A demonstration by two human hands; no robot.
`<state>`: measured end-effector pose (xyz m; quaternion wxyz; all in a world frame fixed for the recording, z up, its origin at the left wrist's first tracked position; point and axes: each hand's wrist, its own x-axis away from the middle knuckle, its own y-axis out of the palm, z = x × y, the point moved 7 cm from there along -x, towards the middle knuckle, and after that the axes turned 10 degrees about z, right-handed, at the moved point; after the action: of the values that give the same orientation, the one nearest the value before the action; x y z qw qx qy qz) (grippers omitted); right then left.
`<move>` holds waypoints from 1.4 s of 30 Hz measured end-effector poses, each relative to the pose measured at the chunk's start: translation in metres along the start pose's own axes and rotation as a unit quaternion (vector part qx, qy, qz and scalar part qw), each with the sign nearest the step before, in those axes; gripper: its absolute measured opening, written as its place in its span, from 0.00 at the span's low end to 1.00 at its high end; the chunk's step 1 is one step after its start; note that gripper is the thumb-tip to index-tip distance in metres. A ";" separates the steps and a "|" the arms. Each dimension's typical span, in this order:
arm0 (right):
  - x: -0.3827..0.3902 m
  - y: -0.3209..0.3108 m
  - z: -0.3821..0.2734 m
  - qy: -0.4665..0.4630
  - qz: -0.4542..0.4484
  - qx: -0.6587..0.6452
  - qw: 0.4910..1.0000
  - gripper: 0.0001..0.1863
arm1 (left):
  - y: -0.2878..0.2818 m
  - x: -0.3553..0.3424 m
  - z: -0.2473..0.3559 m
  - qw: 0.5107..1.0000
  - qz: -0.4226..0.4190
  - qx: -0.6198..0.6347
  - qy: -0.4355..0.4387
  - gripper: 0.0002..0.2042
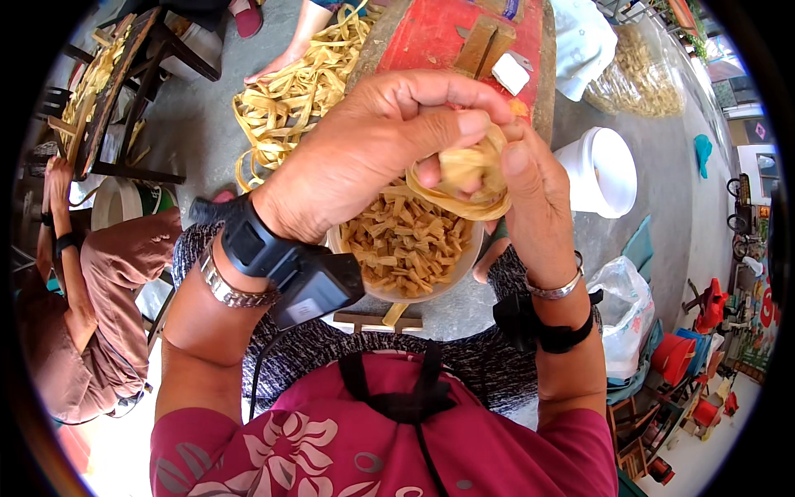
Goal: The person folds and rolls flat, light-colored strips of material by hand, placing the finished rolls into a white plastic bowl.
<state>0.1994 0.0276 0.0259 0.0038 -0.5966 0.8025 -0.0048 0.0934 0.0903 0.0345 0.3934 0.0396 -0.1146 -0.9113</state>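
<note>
Presently a yellow strip coil (465,178) sits pinched between my two hands above the bowl (464,269) of cut strip pieces, I judge so that anything dropped falls in; my left hand (364,157) has its fingers curled narrow over the coil, and my right hand (534,203) presses thumb and fingers closed on its far side. Beyond lie a heap of loose strips (290,91), a red block (451,37) with a white tag, a white bucket (600,170) and clear bags (625,306); another person (91,290) sits at my left.
</note>
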 end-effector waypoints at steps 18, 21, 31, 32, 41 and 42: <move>-0.014 0.005 0.014 -0.037 0.053 -0.015 0.998 0.20 | 0.006 0.003 -0.002 0.976 0.051 -0.194 0.083 0.19; -0.014 -0.007 0.016 0.010 0.096 0.004 0.995 0.27 | 0.002 0.001 -0.002 0.994 0.044 -0.084 0.048 0.21; -0.007 -0.024 0.014 -0.058 0.112 0.077 0.989 0.32 | 0.013 0.011 -0.020 0.953 -0.065 0.255 -0.148 0.28; -0.006 -0.029 0.014 -0.059 0.115 0.105 0.986 0.31 | 0.011 0.010 -0.018 0.956 -0.069 0.246 -0.140 0.27; -0.004 -0.056 0.025 -0.047 0.091 0.114 0.988 0.22 | -0.035 0.007 0.017 0.941 0.127 0.274 -0.152 0.15; -0.003 -0.051 0.033 0.000 0.020 0.122 0.992 0.22 | -0.043 0.005 0.006 0.956 0.088 0.260 -0.107 0.19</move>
<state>0.2490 0.0157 -0.0063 0.0763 -0.5755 0.8077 -0.1028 0.0584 0.1157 0.0299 0.4334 0.0324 -0.3918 -0.8110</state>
